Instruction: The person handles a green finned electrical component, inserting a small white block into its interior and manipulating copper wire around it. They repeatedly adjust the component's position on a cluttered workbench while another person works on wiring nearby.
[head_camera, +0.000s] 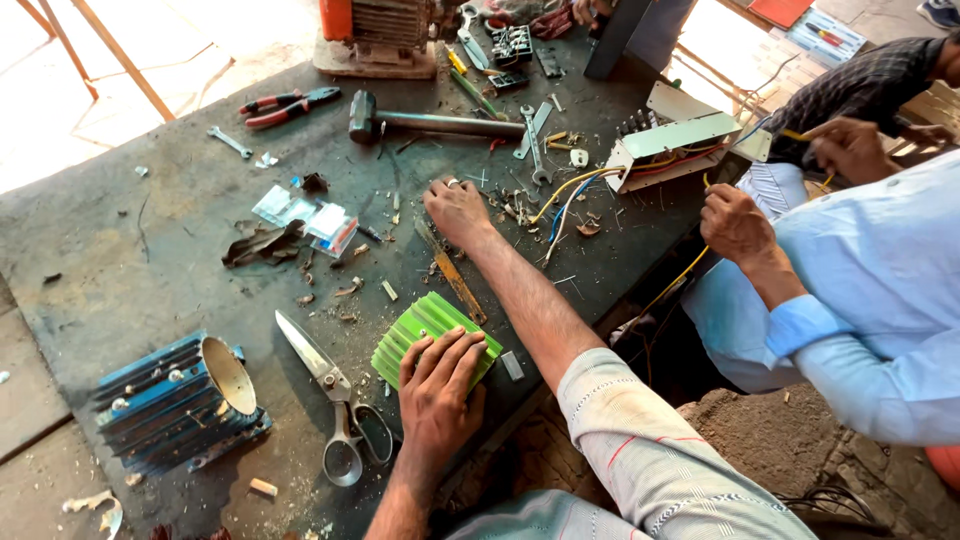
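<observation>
The green ribbed block (425, 335) lies at the near edge of the table (150, 260), and everything here is best placed from it. Its long axis runs on a slant, from the near-left corner up toward the far right, the ribs following that line. The left hand (437, 385) lies flat on its near end, fingers spread over the ribs and pressing down rather than curled round it, so this hand is the one in contact. The right hand (458, 212) is well beyond the block, on the far side, knuckles up with the fingers bent onto the littered tabletop; whether it pinches some small scrap there I cannot tell. Between that hand and the block a thin rusty strip (452, 275) lies, ending just beside the block's far corner. To the block's left lie open scissors (335, 400), blade pointing away, and farther left a blue finned motor housing (180, 400). Far beyond the block rests a hammer (430, 122). To its right, off the table, another person's hands (740, 225) handle yellow wire (680, 275).
</observation>
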